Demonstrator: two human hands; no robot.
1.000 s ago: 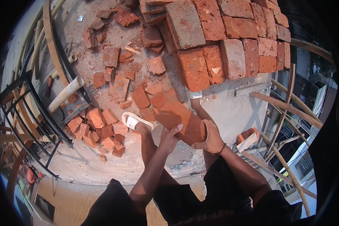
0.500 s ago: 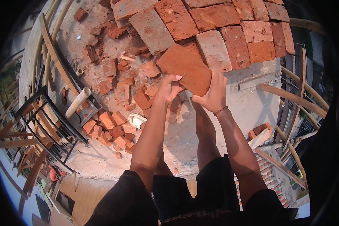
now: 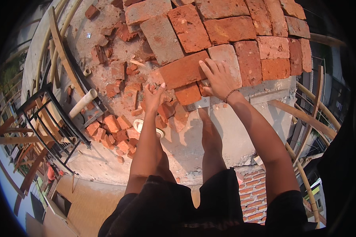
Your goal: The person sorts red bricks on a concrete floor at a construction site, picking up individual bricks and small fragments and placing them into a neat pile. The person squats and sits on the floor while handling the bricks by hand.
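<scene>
Note black shorts (image 3: 221, 197), lower ctr; beyond, L hand (image 3: 154, 96), thumb & fingers apart, holding nothing, thumb tip nr L end of red brick (image 3: 184, 71) (touching or not, can't tell). See R hand (image 3: 222, 79), fingers part-spread over brick's R end; firm grip or not, can't tell. Find brick upper ctr, at nr edge of brick stack (image 3: 261, 23), upper R. Observe also broken bricks (image 3: 112, 123), L; plank (image 3: 60, 45), upper L.

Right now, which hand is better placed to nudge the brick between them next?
Probably the right hand: its fingers lie over the right end of that brick. The left hand is open by the opposite end; whether it touches there is unclear.
</scene>
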